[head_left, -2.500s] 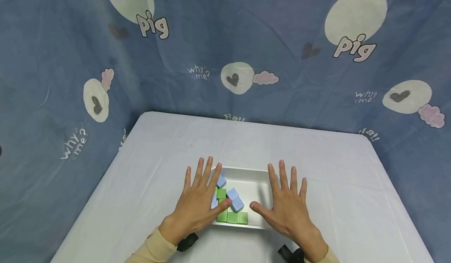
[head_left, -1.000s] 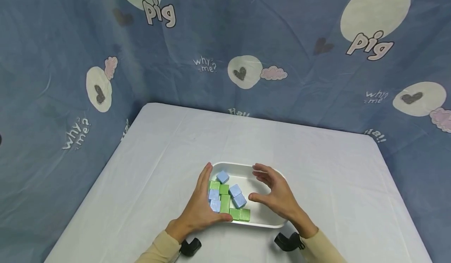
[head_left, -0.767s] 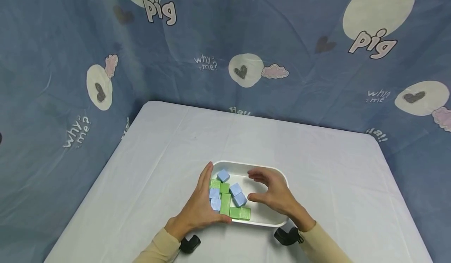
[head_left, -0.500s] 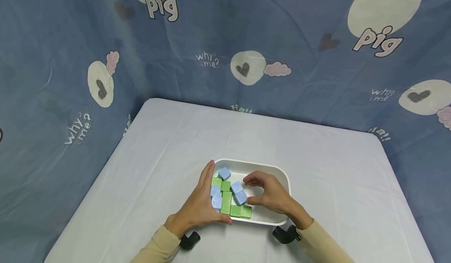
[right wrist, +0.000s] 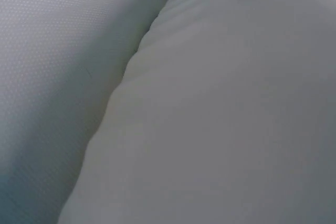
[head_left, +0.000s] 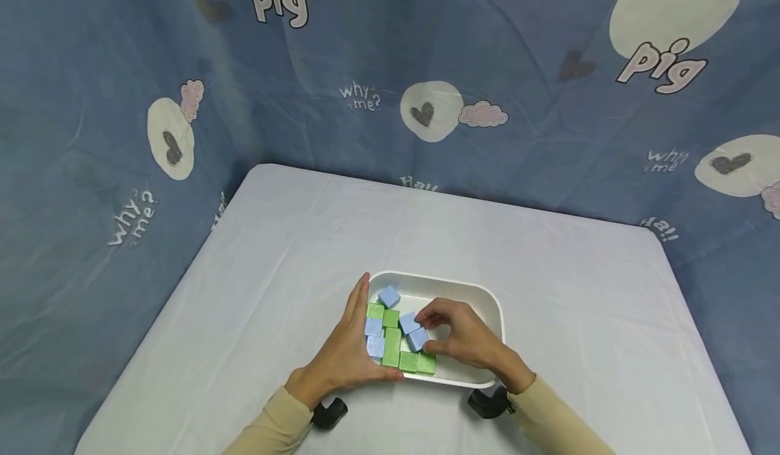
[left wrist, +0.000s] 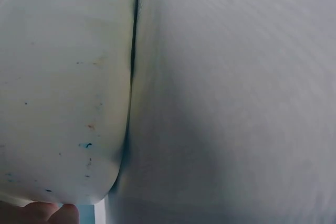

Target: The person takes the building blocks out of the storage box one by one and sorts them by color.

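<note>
At the white tray (head_left: 447, 288), left hand (head_left: 341, 357) clasps one end; right hand (head_left: 466, 336) pinches a blue block (head_left: 417, 339), probably light: hold opposite sides.

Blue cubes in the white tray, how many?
5: one blue cube farthest back, two beside the left hand, two at the right hand; either hand may hide more.

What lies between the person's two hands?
In the head view, blue blocks and green blocks, inside the white tray, lie between the left hand and right hand.
</note>
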A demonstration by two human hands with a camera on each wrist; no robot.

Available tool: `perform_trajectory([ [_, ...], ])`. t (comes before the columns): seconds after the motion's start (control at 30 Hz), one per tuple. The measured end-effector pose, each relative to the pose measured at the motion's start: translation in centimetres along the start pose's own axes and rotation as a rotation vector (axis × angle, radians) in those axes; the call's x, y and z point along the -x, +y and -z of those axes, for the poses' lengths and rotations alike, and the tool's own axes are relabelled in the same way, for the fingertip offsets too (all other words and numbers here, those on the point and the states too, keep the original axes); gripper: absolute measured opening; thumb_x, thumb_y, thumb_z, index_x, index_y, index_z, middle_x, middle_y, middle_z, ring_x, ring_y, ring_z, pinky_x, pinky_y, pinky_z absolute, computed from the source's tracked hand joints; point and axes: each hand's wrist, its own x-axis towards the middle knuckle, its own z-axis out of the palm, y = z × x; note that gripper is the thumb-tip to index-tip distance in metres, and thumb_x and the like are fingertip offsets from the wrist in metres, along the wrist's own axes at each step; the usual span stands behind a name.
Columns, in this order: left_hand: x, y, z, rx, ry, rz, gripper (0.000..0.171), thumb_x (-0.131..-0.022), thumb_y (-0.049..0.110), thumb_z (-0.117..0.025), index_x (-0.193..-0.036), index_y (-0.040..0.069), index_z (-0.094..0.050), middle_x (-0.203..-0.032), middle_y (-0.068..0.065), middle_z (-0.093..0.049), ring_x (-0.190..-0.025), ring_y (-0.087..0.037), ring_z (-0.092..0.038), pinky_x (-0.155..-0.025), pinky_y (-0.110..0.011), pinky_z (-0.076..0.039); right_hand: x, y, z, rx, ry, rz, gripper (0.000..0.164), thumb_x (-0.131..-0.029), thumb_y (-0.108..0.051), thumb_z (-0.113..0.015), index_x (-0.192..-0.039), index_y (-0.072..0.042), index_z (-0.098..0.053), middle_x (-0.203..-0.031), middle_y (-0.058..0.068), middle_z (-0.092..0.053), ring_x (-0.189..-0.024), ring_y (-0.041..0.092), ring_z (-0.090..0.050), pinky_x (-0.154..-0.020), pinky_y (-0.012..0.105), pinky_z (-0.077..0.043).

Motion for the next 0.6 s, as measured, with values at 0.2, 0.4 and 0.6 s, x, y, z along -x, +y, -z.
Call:
perform_trajectory([
  [0.2, -0.07, 0.07, 0.11, 0.002, -0.001, 0.004, 0.163, -0.05, 0.069, -0.093, -0.164, 0.014, 0.01, -0.17, -0.006, 0.002, -0.148, -0.031, -0.027, -0.112, -0.051, -0.037, 0.11, -0.03, -0.04, 0.033, -0.013, -0.016, 0.039, -0.073, 0.005, -0.086, -0.107, -0.007, -0.07, -0.103, -0.002, -0.07, -0.094, 0.013, -0.067, -0.088, 0.035, -0.056],
  [0.4, 0.04, 0.09, 0.05, 0.008, 0.006, 0.007, 0.164, -0.049, 0.07, -0.093, -0.164, 0.015, 0.01, -0.17, -0.007, 0.002, -0.148, -0.031, -0.027, -0.113, -0.05, -0.036, 0.37, 0.0, -0.25, 0.085, -0.034, -0.037, 0.038, -0.07, 0.006, -0.085, -0.101, -0.009, -0.068, -0.098, -0.005, -0.067, -0.092, 0.016, -0.066, -0.085, 0.035, -0.056],
  [0.6, 0.12, 0.24, -0.03, 0.023, 0.01, 0.021, 0.164, -0.048, 0.07, -0.093, -0.164, 0.016, 0.009, -0.17, -0.004, 0.002, -0.148, -0.032, -0.028, -0.113, -0.05, -0.036, 0.43, 0.02, -0.2, 0.199, -0.018, -0.017, 0.034, -0.069, 0.0, -0.086, -0.097, -0.012, -0.069, -0.087, -0.01, -0.065, -0.082, 0.014, -0.063, -0.077, 0.031, -0.054],
])
